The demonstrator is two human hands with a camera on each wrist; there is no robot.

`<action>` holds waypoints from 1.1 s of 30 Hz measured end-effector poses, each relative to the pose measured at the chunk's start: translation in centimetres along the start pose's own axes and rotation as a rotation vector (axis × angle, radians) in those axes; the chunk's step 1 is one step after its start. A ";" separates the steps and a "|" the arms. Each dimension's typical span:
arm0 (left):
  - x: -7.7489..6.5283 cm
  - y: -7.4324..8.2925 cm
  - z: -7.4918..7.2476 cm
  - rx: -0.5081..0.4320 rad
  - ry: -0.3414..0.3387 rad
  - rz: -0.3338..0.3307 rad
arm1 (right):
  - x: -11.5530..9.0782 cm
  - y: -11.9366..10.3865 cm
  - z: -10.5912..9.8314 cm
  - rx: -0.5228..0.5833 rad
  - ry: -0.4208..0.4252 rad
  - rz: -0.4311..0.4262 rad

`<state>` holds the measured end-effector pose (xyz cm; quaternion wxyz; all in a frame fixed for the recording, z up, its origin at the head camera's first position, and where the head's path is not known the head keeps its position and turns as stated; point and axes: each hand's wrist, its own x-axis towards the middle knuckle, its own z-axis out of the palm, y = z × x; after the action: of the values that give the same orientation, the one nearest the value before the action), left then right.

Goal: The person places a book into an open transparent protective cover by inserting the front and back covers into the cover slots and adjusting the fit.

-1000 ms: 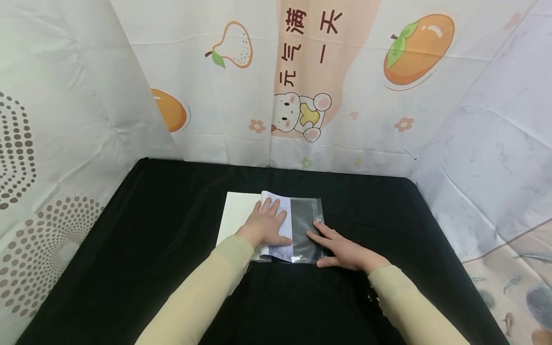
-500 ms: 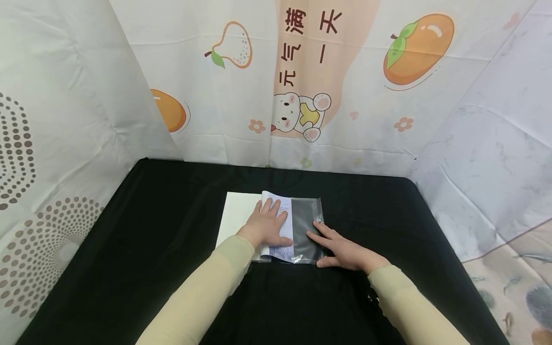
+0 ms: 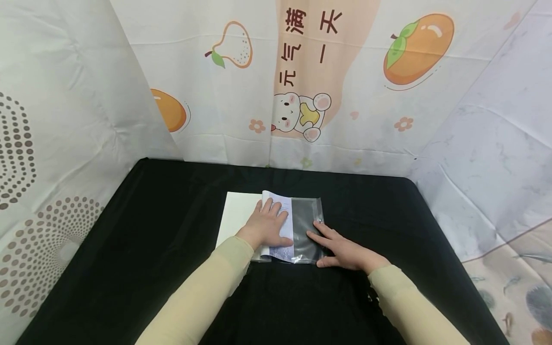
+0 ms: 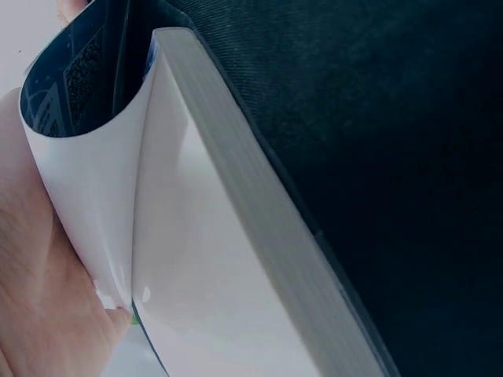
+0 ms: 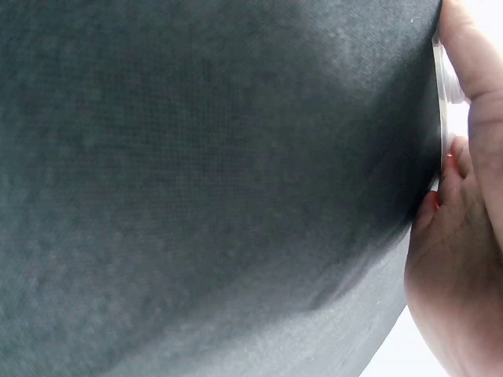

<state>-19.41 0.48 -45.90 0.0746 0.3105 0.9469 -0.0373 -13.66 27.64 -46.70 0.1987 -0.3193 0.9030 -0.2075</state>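
Observation:
A thick book point(image 3: 236, 213) lies on the black cloth with a blank white page facing up. Its printed cover point(image 3: 284, 254) folds out to the right, curling in a loop beside the page block point(image 4: 228, 165) in the left wrist view. My left hand point(image 3: 268, 229) presses on this cover with fingers spread. Farther right, a clear plastic book cover point(image 3: 305, 211) lies flat, its left part running under the printed cover. At its right edge rests my right hand point(image 3: 345, 250), fingers straight and spread, fingertips on the plastic.
Black cloth point(image 3: 172, 230) covers the table, whose far corners are rounded. A white curtain with fruit drawings point(image 3: 358, 120) hangs behind it, and more pale cloth point(image 3: 69, 120) hangs at both sides.

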 end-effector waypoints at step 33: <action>-1.5 -1.1 0.6 -0.161 0.091 0.020 | 0.0 -0.2 0.0 0.000 0.001 0.020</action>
<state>-18.79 -1.35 -46.26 0.0568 0.3142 0.9461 0.0537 -13.54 27.50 -46.62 0.2005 -0.3100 0.9063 -0.2058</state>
